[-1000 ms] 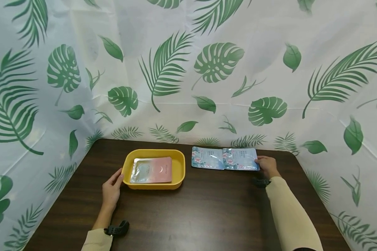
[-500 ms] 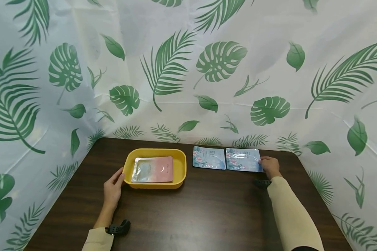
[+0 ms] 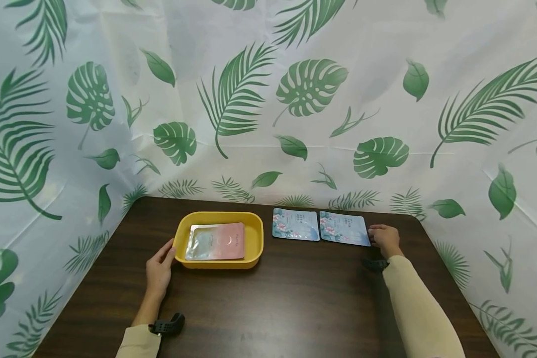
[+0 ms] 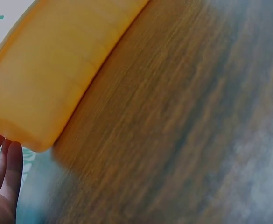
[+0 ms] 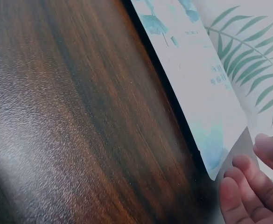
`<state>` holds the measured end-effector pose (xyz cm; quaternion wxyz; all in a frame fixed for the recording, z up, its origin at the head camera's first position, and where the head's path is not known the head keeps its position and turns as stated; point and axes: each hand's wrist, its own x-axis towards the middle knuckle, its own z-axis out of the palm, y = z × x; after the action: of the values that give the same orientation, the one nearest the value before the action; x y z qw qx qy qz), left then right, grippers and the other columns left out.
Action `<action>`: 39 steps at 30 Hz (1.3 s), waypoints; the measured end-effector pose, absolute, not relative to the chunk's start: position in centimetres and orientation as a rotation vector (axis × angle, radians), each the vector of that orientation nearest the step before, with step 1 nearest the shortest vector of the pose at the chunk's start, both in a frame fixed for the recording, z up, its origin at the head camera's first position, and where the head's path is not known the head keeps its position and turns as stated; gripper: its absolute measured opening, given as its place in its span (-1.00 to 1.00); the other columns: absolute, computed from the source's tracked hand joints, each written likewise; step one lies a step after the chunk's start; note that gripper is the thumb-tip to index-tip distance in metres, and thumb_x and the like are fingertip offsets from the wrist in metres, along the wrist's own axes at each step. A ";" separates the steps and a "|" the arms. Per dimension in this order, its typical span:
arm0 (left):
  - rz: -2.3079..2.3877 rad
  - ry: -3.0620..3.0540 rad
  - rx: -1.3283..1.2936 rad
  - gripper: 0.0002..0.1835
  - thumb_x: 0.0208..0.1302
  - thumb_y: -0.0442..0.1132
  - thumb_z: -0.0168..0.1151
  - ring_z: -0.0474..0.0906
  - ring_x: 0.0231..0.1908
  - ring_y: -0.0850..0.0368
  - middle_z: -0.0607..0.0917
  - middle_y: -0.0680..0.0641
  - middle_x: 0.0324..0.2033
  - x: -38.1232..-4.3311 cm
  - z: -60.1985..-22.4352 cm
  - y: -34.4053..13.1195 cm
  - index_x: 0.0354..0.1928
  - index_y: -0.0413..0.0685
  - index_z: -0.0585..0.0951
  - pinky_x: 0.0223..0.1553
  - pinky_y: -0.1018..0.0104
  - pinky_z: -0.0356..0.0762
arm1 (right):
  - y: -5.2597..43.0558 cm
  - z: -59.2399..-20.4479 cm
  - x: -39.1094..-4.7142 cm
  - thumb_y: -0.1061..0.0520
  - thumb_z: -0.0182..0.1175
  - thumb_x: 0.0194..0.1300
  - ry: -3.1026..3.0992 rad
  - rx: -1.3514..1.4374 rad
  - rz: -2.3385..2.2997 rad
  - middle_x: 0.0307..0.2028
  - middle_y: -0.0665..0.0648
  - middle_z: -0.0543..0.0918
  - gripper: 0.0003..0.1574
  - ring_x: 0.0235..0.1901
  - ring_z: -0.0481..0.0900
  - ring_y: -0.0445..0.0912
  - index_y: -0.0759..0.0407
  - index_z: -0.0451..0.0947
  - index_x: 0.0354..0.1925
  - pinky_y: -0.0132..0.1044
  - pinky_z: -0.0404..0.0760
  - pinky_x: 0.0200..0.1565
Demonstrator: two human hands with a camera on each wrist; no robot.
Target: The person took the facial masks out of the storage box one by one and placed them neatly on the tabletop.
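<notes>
My left hand (image 3: 158, 268) rests its fingers, fairly straight, against the left end of a yellow plastic tray (image 3: 260, 238); in the left wrist view its fingertips (image 4: 15, 151) meet the tray's outer wall (image 4: 47, 79). Inside the tray lies a shiny pink and pale green sheet mask packet (image 3: 217, 242). Two blue floral sheet mask packets lie side by side to the tray's right, one left (image 3: 295, 224) and one right (image 3: 343, 228), slightly askew. Beside the right packet's outer edge is my right hand (image 3: 385, 238), fingers loosely bent, thumb apart, holding nothing; its fingertips (image 5: 229, 191) are just off the packet's corner.
The dark wood table (image 3: 268, 308) extends toward me in front of the tray and packets. A white cloth with green leaves (image 3: 313, 89) hangs behind the table and along both sides.
The right blue packet was pulled rightward, away from the left one, by my right hand, which has since let go and moved slightly right. The left hand stays at the tray.
</notes>
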<state>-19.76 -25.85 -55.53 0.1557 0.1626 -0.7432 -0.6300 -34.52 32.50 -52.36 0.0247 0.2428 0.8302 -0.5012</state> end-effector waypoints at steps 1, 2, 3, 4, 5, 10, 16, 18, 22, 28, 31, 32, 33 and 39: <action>-1.800 -2.128 0.463 -0.48 0.47 -0.04 0.04 0.42 -0.14 0.75 0.47 -0.24 0.30 -19.8 -55.5 -25.9 0.32 -0.20 0.44 -0.15 0.77 0.48 | 32.5 -52.2 -34.4 0.23 0.00 0.43 2.565 0.749 -1.563 -0.03 0.41 0.60 -0.54 -0.16 0.58 0.05 0.47 0.43 0.19 -0.18 0.64 -0.23; -1.798 -2.124 0.465 -0.49 0.46 -0.04 0.05 0.42 -0.14 0.75 0.48 -0.24 0.30 -19.8 -55.5 -25.9 0.32 -0.19 0.45 -0.16 0.77 0.48 | 32.4 -52.1 -34.3 0.21 -0.01 0.44 2.556 0.751 -1.578 -0.11 0.35 0.64 -0.55 -0.21 0.59 0.01 0.47 0.44 0.18 -0.22 0.64 -0.26; -1.794 -2.124 0.465 -0.48 0.46 -0.04 0.05 0.43 -0.15 0.75 0.48 -0.23 0.29 -19.7 -55.5 -25.9 0.32 -0.19 0.45 -0.16 0.77 0.48 | 32.4 -52.0 -34.2 0.20 -0.01 0.44 2.548 0.753 -1.593 -0.18 0.29 0.65 -0.55 -0.26 0.60 -0.03 0.46 0.45 0.17 -0.25 0.64 -0.29; -1.793 -2.123 0.461 -0.48 0.46 -0.04 0.06 0.43 -0.16 0.75 0.48 -0.25 0.29 -19.7 -55.5 -25.9 0.31 -0.19 0.45 -0.17 0.77 0.48 | 32.4 -52.0 -34.2 0.19 -0.01 0.45 2.541 0.756 -1.607 -0.25 0.23 0.66 -0.55 -0.30 0.59 -0.08 0.46 0.46 0.16 -0.28 0.65 -0.32; -1.791 -2.125 0.458 -0.48 0.46 -0.04 0.06 0.43 -0.16 0.75 0.48 -0.24 0.29 -19.7 -55.5 -25.9 0.31 -0.20 0.45 -0.17 0.77 0.48 | 32.4 -51.9 -34.1 0.18 -0.02 0.45 2.537 0.758 -1.621 -0.31 0.16 0.65 -0.55 -0.35 0.58 -0.12 0.46 0.47 0.15 -0.30 0.65 -0.35; -1.815 -2.110 0.454 -0.49 0.46 -0.06 0.05 0.44 -0.15 0.74 0.47 -0.25 0.30 -19.6 -55.4 -25.8 0.32 -0.21 0.44 -0.16 0.75 0.50 | 32.1 -51.4 -34.0 0.15 -0.04 0.46 2.521 0.705 -1.675 -0.42 0.06 0.63 -0.51 -0.46 0.56 -0.22 0.50 0.44 0.17 -0.32 0.68 -0.36; -1.819 -2.120 0.465 -0.49 0.47 -0.06 0.04 0.43 -0.16 0.75 0.46 -0.23 0.31 -19.3 -55.3 -25.6 0.33 -0.19 0.43 -0.17 0.76 0.49 | 31.4 -50.7 -33.6 0.10 -0.07 0.50 2.478 0.532 -1.676 -0.46 0.00 0.63 -0.43 -0.47 0.61 -0.24 0.55 0.35 0.23 -0.32 0.71 -0.30; -1.814 -2.133 0.472 -0.48 0.47 -0.05 0.03 0.42 -0.16 0.76 0.46 -0.23 0.31 -19.3 -55.3 -25.6 0.33 -0.19 0.43 -0.17 0.77 0.48 | 31.2 -50.5 -33.5 0.09 -0.07 0.50 2.469 0.481 -1.666 -0.46 -0.02 0.63 -0.42 -0.46 0.61 -0.25 0.55 0.35 0.24 -0.31 0.71 -0.26; -1.816 -2.140 0.477 -0.49 0.47 -0.05 0.04 0.41 -0.16 0.78 0.46 -0.21 0.32 -19.3 -55.1 -25.7 0.33 -0.18 0.43 -0.17 0.79 0.47 | 30.5 -50.0 -33.3 0.06 -0.08 0.52 2.462 0.390 -1.638 -0.40 -0.01 0.64 -0.40 -0.41 0.63 -0.25 0.53 0.33 0.26 -0.28 0.72 -0.18; -1.822 -2.126 0.459 -0.48 0.47 -0.05 0.04 0.41 -0.16 0.79 0.46 -0.22 0.31 -19.5 -55.0 -25.6 0.33 -0.18 0.43 -0.18 0.81 0.45 | 29.5 -49.2 -33.2 0.06 -0.08 0.52 2.427 0.324 -1.642 -0.34 0.06 0.65 -0.40 -0.38 0.63 -0.22 0.55 0.33 0.25 -0.31 0.71 -0.19; -1.822 -2.137 0.469 -0.47 0.47 -0.04 0.03 0.39 -0.16 0.81 0.45 -0.21 0.33 -19.5 -55.1 -25.6 0.35 -0.17 0.41 -0.16 0.81 0.45 | 29.0 -48.9 -33.1 0.06 -0.07 0.52 2.424 0.292 -1.624 -0.32 0.09 0.67 -0.39 -0.39 0.64 -0.22 0.57 0.32 0.24 -0.30 0.71 -0.19; -1.830 -2.138 0.477 -0.48 0.47 -0.06 0.04 0.38 -0.16 0.82 0.44 -0.21 0.33 -19.5 -55.1 -25.6 0.35 -0.17 0.41 -0.15 0.80 0.45 | 28.8 -48.9 -33.1 0.06 -0.07 0.52 2.428 0.289 -1.615 -0.31 0.12 0.68 -0.40 -0.39 0.64 -0.22 0.56 0.33 0.23 -0.28 0.71 -0.18; -1.832 -2.141 0.478 -0.48 0.47 -0.06 0.03 0.38 -0.16 0.81 0.44 -0.21 0.33 -19.4 -55.1 -25.6 0.35 -0.17 0.41 -0.14 0.79 0.45 | 28.6 -48.8 -33.1 0.06 -0.07 0.52 2.432 0.279 -1.606 -0.28 0.17 0.69 -0.40 -0.38 0.65 -0.20 0.57 0.32 0.24 -0.28 0.72 -0.17; -1.819 -2.122 0.448 -0.49 0.47 -0.06 0.04 0.41 -0.16 0.79 0.47 -0.21 0.31 -19.5 -55.2 -25.6 0.34 -0.18 0.42 -0.14 0.78 0.46 | 27.6 -48.4 -33.1 0.01 -0.07 0.53 2.440 0.247 -1.590 -0.12 0.30 0.67 -0.38 -0.21 0.69 0.00 0.51 0.34 0.25 -0.09 0.68 0.01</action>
<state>-19.46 -25.63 -55.25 0.1549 0.1563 -0.7407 -0.6347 -33.12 27.56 -48.36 0.1094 0.0841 0.8298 -0.5408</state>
